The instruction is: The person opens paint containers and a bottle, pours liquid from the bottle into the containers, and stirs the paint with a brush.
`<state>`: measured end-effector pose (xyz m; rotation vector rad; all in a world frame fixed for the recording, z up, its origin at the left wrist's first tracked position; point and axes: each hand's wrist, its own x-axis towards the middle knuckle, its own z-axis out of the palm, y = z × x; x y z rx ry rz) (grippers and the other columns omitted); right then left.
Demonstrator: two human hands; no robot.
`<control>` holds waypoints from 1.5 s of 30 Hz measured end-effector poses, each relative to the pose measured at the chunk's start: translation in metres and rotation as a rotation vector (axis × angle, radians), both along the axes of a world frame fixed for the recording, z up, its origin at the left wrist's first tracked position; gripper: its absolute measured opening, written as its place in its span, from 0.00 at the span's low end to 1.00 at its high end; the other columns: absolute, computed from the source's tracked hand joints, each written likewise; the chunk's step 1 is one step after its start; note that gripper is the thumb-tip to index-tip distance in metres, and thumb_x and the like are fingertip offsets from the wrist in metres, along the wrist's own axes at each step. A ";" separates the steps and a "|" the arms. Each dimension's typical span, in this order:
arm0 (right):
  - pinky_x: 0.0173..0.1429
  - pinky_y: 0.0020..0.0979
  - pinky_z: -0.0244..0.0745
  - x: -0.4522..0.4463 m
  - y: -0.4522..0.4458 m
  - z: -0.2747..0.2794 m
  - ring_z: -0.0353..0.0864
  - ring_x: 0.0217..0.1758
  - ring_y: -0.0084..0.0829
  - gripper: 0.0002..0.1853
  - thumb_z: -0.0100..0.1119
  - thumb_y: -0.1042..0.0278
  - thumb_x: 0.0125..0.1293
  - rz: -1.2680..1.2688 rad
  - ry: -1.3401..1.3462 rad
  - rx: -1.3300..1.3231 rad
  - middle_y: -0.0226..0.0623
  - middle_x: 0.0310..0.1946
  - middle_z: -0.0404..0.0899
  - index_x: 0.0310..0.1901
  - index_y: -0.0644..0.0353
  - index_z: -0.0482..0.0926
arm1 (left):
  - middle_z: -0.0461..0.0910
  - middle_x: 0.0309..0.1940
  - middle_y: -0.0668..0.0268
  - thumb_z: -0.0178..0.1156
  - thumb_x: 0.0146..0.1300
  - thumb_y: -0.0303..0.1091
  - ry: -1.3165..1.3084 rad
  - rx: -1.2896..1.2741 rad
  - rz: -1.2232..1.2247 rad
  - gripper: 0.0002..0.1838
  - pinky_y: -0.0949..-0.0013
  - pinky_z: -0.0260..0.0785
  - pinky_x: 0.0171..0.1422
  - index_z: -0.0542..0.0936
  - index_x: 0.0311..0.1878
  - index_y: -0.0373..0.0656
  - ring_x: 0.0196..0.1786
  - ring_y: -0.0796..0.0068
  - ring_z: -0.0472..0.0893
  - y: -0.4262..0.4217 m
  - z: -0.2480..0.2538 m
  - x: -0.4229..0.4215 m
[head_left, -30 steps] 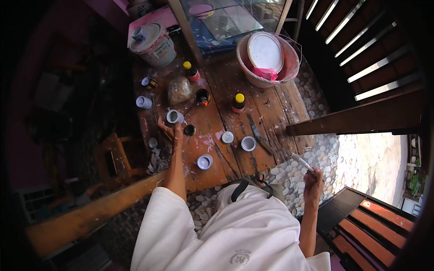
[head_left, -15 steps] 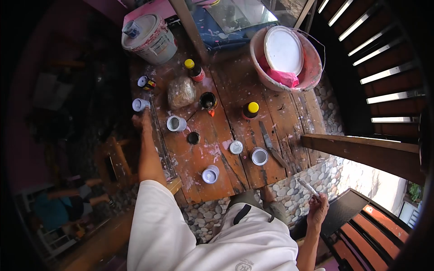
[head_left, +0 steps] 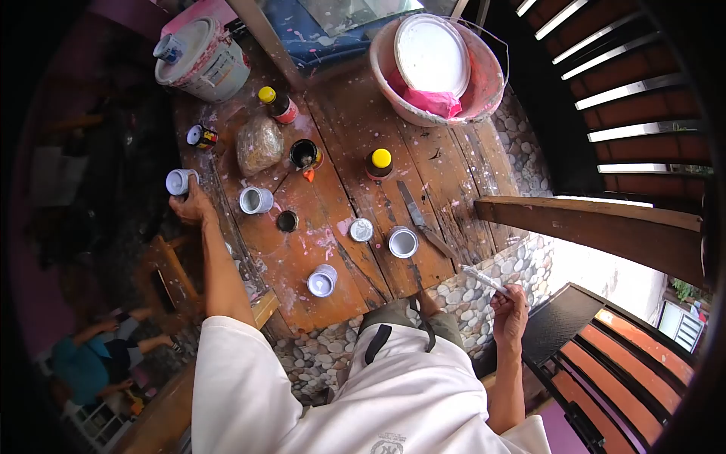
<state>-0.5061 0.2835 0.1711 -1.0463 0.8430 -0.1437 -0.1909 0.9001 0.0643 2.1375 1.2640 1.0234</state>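
My left hand (head_left: 193, 206) is closed round a small pale-lavender paint can (head_left: 178, 182) at the table's left edge. Over the pebbled floor, right of the table, my right hand (head_left: 510, 314) grips a slim, paint-covered paintbrush (head_left: 485, 279), its far end pointing toward the table. Nearest to the left hand on the wood stand an open paint can (head_left: 255, 200) and a small dark-labelled can (head_left: 202, 137). Another lavender can (head_left: 322, 281) is near the front edge. Closer to the right hand are an open grey-white can (head_left: 403, 242), a round lid (head_left: 361, 230) and a knife (head_left: 423, 219).
Yellow-capped bottles (head_left: 380, 163), a dark open container (head_left: 305, 154) and a plastic-wrapped bundle (head_left: 259, 145) stand mid-table. A large bucket (head_left: 219, 72) and a pink basin (head_left: 484, 91) are at the back. A wooden beam (head_left: 590, 227) juts in from the right. Another person (head_left: 83, 363) sits lower left.
The view has shifted, so the table sits further left. My left hand still holds the can, now turned more over its side. My right hand has risen slightly with the paintbrush, nearer the table edge.
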 end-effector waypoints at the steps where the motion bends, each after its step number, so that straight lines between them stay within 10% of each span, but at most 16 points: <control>1: 0.37 0.28 0.73 0.003 -0.002 -0.002 0.78 0.31 0.27 0.10 0.57 0.62 0.71 0.002 -0.015 -0.006 0.33 0.30 0.77 0.42 0.61 0.76 | 0.87 0.39 0.59 0.82 0.39 0.56 -0.112 0.023 0.056 0.36 0.57 0.75 0.52 0.82 0.46 0.39 0.44 0.57 0.86 -0.008 0.009 0.001; 7: 0.35 0.26 0.70 0.032 -0.012 0.016 0.75 0.29 0.25 0.14 0.56 0.55 0.72 0.066 -0.112 -0.138 0.31 0.26 0.75 0.36 0.59 0.77 | 0.83 0.43 0.51 0.80 0.47 0.48 -0.245 -0.051 -0.191 0.35 0.57 0.75 0.49 0.76 0.50 0.33 0.43 0.60 0.83 -0.146 0.099 -0.057; 11: 0.34 0.30 0.69 0.044 -0.031 0.035 0.75 0.29 0.27 0.18 0.56 0.57 0.72 0.278 -0.105 -0.430 0.32 0.26 0.78 0.30 0.65 0.80 | 0.82 0.42 0.56 0.77 0.50 0.41 -0.307 -0.163 -0.778 0.30 0.60 0.74 0.54 0.76 0.50 0.34 0.45 0.64 0.82 -0.268 0.135 -0.140; 21: 0.34 0.39 0.75 0.055 -0.060 0.075 0.81 0.29 0.43 0.11 0.64 0.60 0.68 0.948 -0.247 -1.159 0.45 0.27 0.81 0.42 0.59 0.84 | 0.82 0.42 0.57 0.78 0.46 0.43 0.052 -0.226 -1.562 0.31 0.57 0.75 0.50 0.77 0.51 0.40 0.45 0.56 0.83 -0.454 0.106 -0.229; 45: 0.34 0.47 0.74 0.064 -0.082 0.057 0.81 0.30 0.52 0.06 0.59 0.64 0.62 0.989 -0.287 -1.188 0.47 0.23 0.79 0.35 0.56 0.79 | 0.81 0.45 0.56 0.78 0.44 0.40 0.167 -0.140 -1.670 0.32 0.56 0.73 0.54 0.76 0.52 0.41 0.49 0.53 0.81 -0.492 0.096 -0.239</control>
